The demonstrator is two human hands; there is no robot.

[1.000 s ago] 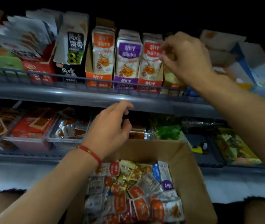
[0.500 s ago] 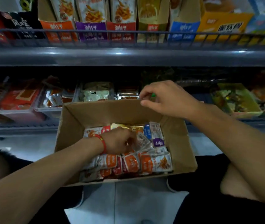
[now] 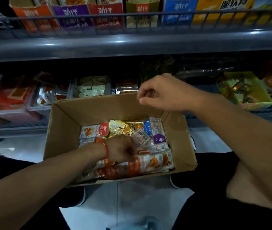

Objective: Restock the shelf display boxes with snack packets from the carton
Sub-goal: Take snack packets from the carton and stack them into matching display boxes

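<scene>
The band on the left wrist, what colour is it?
Red band, seen in the head view.

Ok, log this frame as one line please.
stage: picking from carton | left hand: down among snack packets, grip hidden | right hand: above carton's far wall, fingers curled, empty | display boxes: untouched
</scene>
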